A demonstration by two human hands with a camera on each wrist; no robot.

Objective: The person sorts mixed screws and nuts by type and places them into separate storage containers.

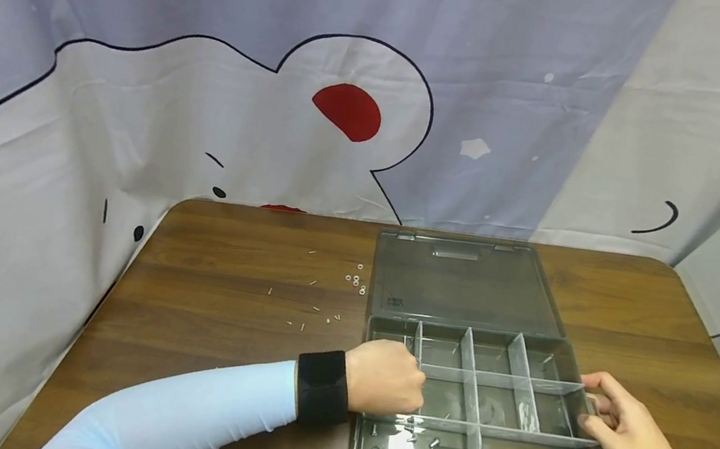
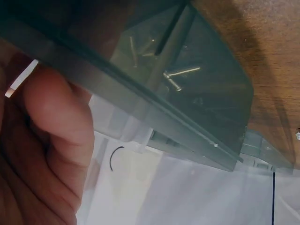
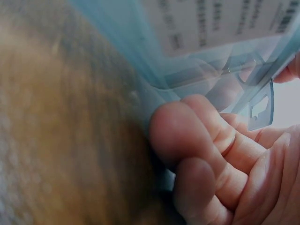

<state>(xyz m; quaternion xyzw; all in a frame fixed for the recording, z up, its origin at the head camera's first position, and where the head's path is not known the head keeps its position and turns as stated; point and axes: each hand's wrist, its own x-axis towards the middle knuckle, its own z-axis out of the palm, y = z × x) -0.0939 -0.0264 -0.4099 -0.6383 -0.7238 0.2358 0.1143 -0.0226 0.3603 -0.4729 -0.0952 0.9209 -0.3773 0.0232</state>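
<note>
A grey see-through compartment box point(image 1: 479, 429) lies on the table with its hinged lid point(image 1: 462, 286) folded back. Over its left-hand compartments is my left hand point(image 1: 384, 378), fingers curled in. In the left wrist view, a small silver pin-like piece point(image 2: 21, 78) shows between the fingers of that hand. Several small screws point(image 2: 183, 75) lie in the box close by. At the box's right side wall, my right hand point(image 1: 632, 432) grips the edge between thumb and fingers. The right wrist view shows its curled fingers point(image 3: 180, 133) against the clear wall.
Left of the lid, several small white rings point(image 1: 355, 280) and tiny loose screws point(image 1: 303, 327) are scattered on the wooden table point(image 1: 221, 266). A printed curtain point(image 1: 208, 116) hangs right behind the table's back edge. A paper label point(image 3: 220, 23) shows on the box.
</note>
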